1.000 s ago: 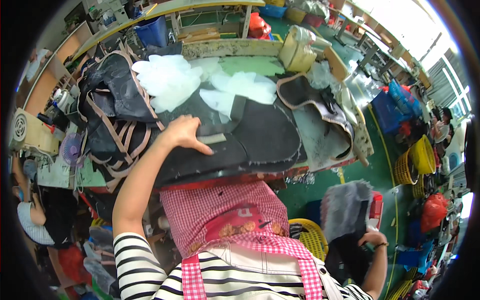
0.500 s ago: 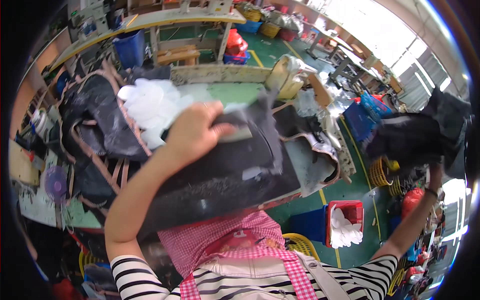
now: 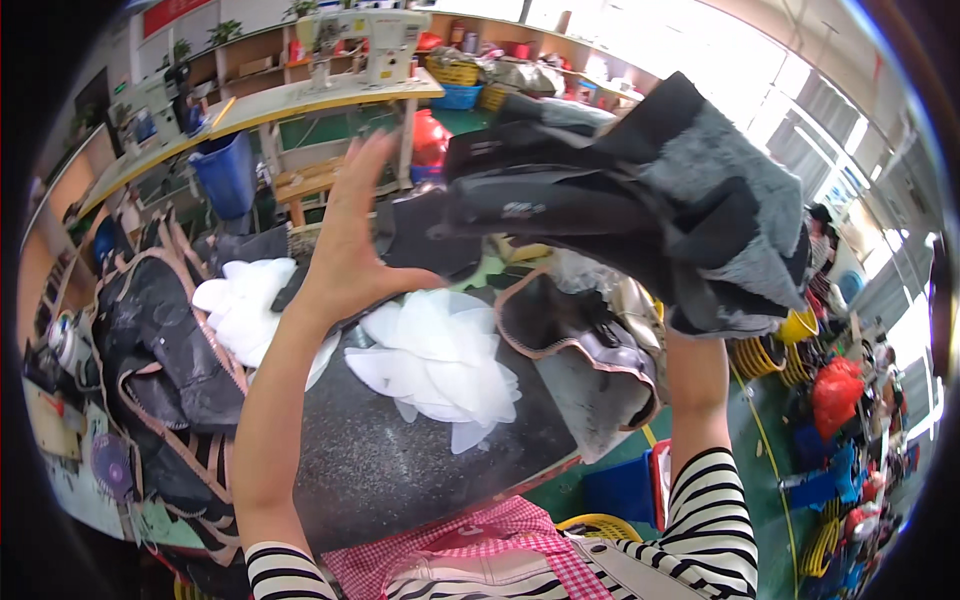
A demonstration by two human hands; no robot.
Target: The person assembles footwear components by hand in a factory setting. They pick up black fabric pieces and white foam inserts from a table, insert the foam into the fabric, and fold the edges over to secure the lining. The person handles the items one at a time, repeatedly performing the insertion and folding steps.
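My left hand [image 3: 350, 235] is raised above the work table, empty, thumb and fingers spread apart. In front of me on the right, my right arm holds up a floppy bundle of black pieces with grey fleecy lining [image 3: 620, 195]. They look like boot uppers, and they hide my right hand. Between my arms, a loose pile of white rounded thin pieces [image 3: 440, 350] rests on a dark, dusty board [image 3: 400, 470]. Another heap of white pieces [image 3: 245, 310] sits left of my left forearm.
Black boot parts with pinkish edging [image 3: 165, 340] cover the table's left side, and a similar open part [image 3: 575, 330] lies right of the white pile. Beyond are a blue bin [image 3: 222, 175] and a sewing machine [image 3: 393, 48]. A red bag [image 3: 836, 388] is on the right.
My right arm has swung the black bundle inward from the far right. My left hand has come off the dark piece on the table and opened. White pieces now show on the board.
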